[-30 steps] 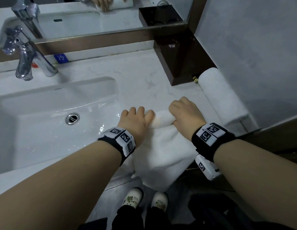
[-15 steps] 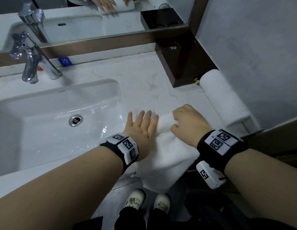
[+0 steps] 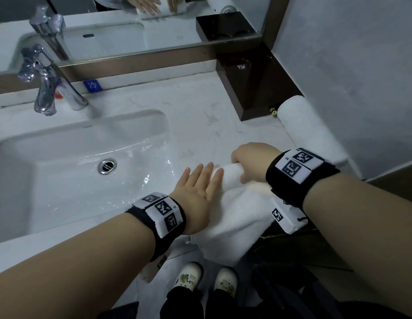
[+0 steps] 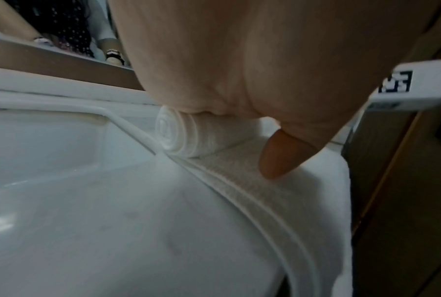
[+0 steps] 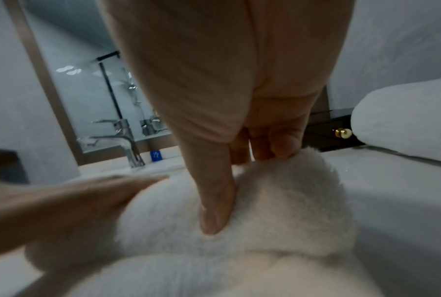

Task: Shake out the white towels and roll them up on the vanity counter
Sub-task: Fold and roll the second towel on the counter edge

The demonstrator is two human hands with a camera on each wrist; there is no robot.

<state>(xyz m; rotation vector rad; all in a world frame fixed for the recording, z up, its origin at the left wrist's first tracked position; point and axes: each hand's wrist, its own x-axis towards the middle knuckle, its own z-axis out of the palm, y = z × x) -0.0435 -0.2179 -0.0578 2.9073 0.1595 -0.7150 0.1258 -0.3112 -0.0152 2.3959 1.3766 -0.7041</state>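
A white towel [image 3: 232,217] lies on the counter right of the basin, its near end hanging over the front edge. Its far end is wound into a tight roll [image 3: 230,178], whose spiral end [image 4: 167,128] faces the left wrist camera. My left hand [image 3: 205,178] lies flat with straight fingers on the roll's left part, the thumb [image 4: 278,158] on the flat cloth. My right hand [image 3: 246,164] grips the roll's right part: its fingers [image 5: 278,144] curl over the top and the thumb [image 5: 214,205] presses the near side. A finished towel roll [image 3: 308,132] lies along the right wall.
The white basin [image 3: 85,143] with a chrome tap [image 3: 50,88] takes up the counter's left side. A dark wooden box [image 3: 253,84] stands in the back right corner under the mirror [image 3: 131,31]. Bare marble counter [image 3: 200,116] stretches beyond the hands. My shoes [image 3: 207,277] show below the counter edge.
My left hand has gone from curled over the roll to flat with straight fingers on it. The right hand keeps its curled grip on the roll.
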